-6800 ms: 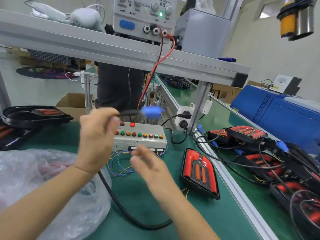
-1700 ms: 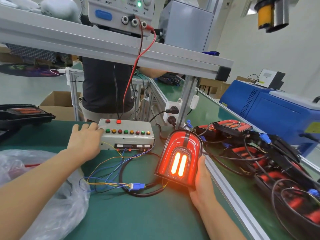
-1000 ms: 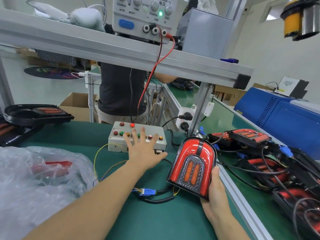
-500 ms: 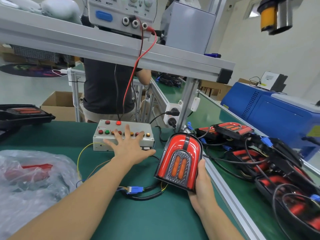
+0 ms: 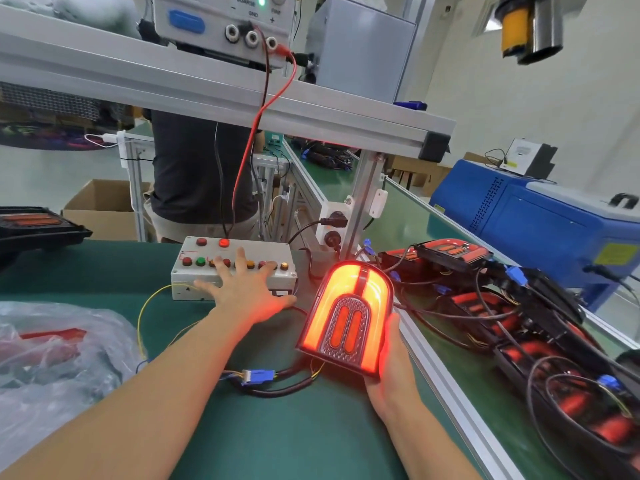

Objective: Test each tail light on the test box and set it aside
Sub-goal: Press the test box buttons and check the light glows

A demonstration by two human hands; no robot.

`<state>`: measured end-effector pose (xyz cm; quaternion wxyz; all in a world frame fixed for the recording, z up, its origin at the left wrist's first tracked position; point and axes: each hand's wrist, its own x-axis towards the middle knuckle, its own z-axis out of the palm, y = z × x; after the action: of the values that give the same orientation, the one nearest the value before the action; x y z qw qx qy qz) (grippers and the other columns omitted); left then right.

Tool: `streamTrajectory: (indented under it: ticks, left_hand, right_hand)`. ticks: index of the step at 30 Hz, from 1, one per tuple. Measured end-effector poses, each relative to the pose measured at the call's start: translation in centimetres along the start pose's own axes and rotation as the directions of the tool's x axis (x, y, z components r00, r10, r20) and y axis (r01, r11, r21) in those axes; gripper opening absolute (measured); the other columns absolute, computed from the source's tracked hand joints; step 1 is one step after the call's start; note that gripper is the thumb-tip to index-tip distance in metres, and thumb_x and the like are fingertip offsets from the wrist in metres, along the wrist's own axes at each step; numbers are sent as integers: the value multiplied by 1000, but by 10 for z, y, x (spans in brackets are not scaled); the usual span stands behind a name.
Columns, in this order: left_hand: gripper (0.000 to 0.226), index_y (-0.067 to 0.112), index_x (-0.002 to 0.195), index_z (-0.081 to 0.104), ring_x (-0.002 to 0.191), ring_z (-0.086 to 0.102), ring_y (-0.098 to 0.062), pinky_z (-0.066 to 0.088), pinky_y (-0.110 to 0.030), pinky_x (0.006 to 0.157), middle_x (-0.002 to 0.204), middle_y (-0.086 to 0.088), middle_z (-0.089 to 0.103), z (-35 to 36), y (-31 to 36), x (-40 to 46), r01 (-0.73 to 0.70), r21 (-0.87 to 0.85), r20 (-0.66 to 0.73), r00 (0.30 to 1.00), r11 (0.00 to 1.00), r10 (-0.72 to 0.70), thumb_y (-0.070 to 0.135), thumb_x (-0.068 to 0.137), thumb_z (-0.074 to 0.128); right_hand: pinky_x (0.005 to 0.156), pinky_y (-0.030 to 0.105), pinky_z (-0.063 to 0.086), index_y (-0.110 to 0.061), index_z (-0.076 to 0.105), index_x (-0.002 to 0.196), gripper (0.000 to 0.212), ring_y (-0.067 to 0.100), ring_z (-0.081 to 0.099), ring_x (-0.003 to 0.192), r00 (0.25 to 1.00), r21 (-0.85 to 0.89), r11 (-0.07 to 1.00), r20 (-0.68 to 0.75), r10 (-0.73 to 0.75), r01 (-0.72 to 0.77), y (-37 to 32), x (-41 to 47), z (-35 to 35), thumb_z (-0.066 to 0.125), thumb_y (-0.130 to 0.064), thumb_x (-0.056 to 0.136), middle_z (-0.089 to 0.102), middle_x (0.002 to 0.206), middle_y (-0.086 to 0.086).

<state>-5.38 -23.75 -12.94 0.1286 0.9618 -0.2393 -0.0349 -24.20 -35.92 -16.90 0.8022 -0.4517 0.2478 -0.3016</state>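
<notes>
An arch-shaped red tail light (image 5: 348,315) stands upright on the green mat, its outer band glowing bright orange-red. My right hand (image 5: 393,372) holds it from behind and below, fingers curled round its lower right edge. Its black cable runs to a blue connector (image 5: 259,376) joined to coloured wires from the grey test box (image 5: 234,268). My left hand (image 5: 244,289) lies spread on the box, straight fingers on the row of coloured buttons.
A heap of tail lights with tangled cables (image 5: 519,313) lies right of the aluminium rail (image 5: 446,386). A clear plastic bag (image 5: 52,358) sits at the left, a black tray (image 5: 38,226) behind it. A power supply (image 5: 225,19) rests on the shelf; a person stands beyond.
The tail light's outer band has lit up brightly; half a second ago it was dark. My left hand stays on the box buttons, my right hand still holds the light.
</notes>
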Motion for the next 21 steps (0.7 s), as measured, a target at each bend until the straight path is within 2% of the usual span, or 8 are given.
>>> streamTrajectory:
  ticks: [8,21]
  left_hand:
    - [85,53,145,19,142,-14,-46,6,-76,103,160,-5,-13,1,0,-1,-5,13,-4,1000,1000,5,82,71,49]
    - [78,53,144,21,143,-14,-45,4,-76,103,160,-2,-13,5,-2,-1,-10,-10,-31,999,1000,10,79,75,49]
  right_hand:
    - [88,45,54,-25,62,122,60,22,71,100,1000,20,1000,5,5,-5,-1,-1,0,44,-62,78,73,110,4]
    - [79,38,57,-25,62,123,59,21,69,104,999,34,999,25,29,-30,-1,-4,-1,46,-62,81,72,114,4]
